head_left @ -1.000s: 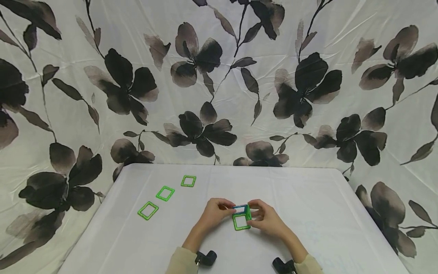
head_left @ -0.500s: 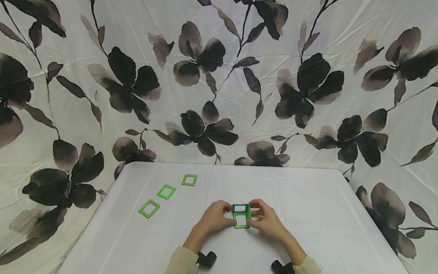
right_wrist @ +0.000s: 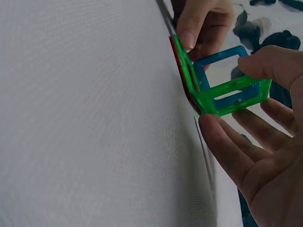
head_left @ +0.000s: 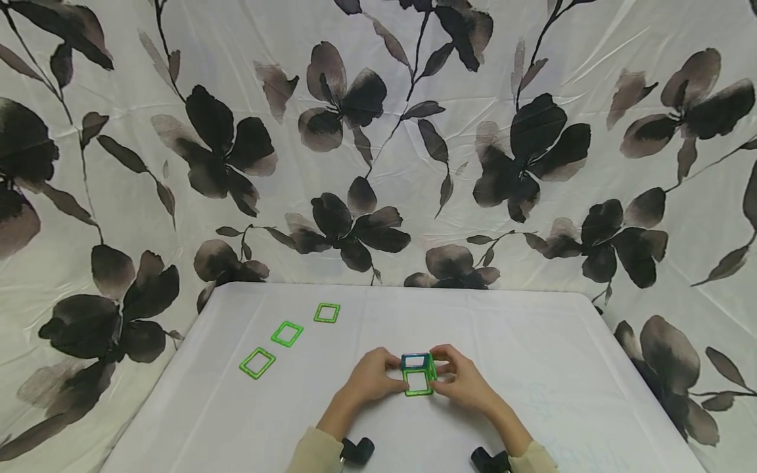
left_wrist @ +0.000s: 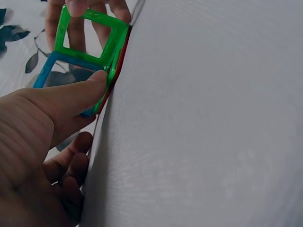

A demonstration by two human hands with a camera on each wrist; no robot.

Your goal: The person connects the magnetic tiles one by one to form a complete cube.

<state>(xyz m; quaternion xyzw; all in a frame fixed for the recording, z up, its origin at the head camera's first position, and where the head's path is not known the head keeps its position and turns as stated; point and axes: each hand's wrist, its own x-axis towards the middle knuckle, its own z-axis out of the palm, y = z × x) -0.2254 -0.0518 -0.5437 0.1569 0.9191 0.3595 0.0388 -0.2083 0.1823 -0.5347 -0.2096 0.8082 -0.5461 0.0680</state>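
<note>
Blue square plastic frame (left_wrist: 78, 60): partly behind left hand (left_wrist: 35, 132), left wrist view
Thin red layer (left_wrist: 122, 59) below blue frame: edge only visible; full shape hidden

White table (head_left: 550, 368), rounded far corners; pale backdrop (head_left: 236, 46) behind, dark printed flowers (head_left: 539, 135)

White table (head_left: 550, 368): flat, with round corners at the back.
Left side: three green squares (head_left: 280, 343) with holes, flat, not touching.
Near the middle: a green, blue and red shape (head_left: 416, 368) made of squares.
</note>
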